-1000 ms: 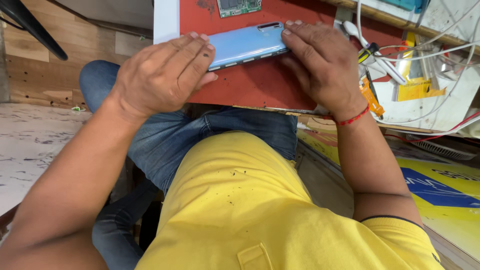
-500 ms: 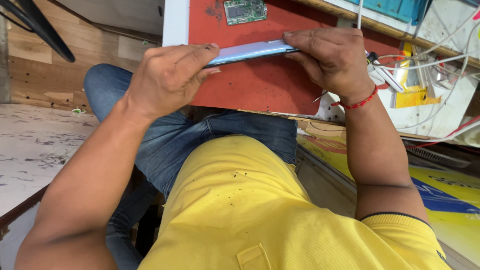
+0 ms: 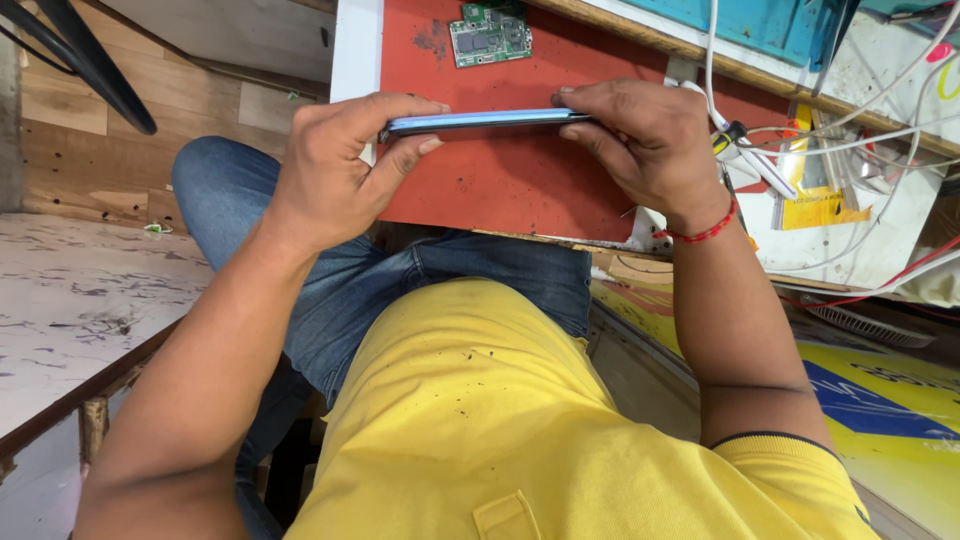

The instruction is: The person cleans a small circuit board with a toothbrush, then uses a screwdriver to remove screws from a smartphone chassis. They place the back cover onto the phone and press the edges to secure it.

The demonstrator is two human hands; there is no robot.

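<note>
Holding a light blue phone (image 3: 485, 121) at both ends, you keep it lifted just over the red work mat (image 3: 520, 190), turned so that you see only its thin edge. Your left hand (image 3: 335, 170) grasps the left end: the thumb presses from below and the fingers (image 3: 400, 105) curl over the top side. Your right hand (image 3: 645, 140) grasps the right end in the same way, with the fingertips on the upper edge and the palm behind it. Both grips are closed firmly on the phone, and the phone lies almost level between them, not touching the mat as far as I can see, though the angle makes this hard to judge. On the far part of the mat, well apart from your hands, lies a small green circuit board (image 3: 490, 32). A red thread bracelet (image 3: 705, 232) sits around your right wrist. Just beside the right hand, white cables (image 3: 790, 140) cross over the bench, and a screwdriver with a black and yellow handle (image 3: 728, 135) lies among them. Below your arms you see your yellow shirt (image 3: 500, 420) and blue jeans (image 3: 400, 290), and the knees are under the edge of the bench. At the left side, a pale marble-like floor (image 3: 70, 300) is visible.
</note>
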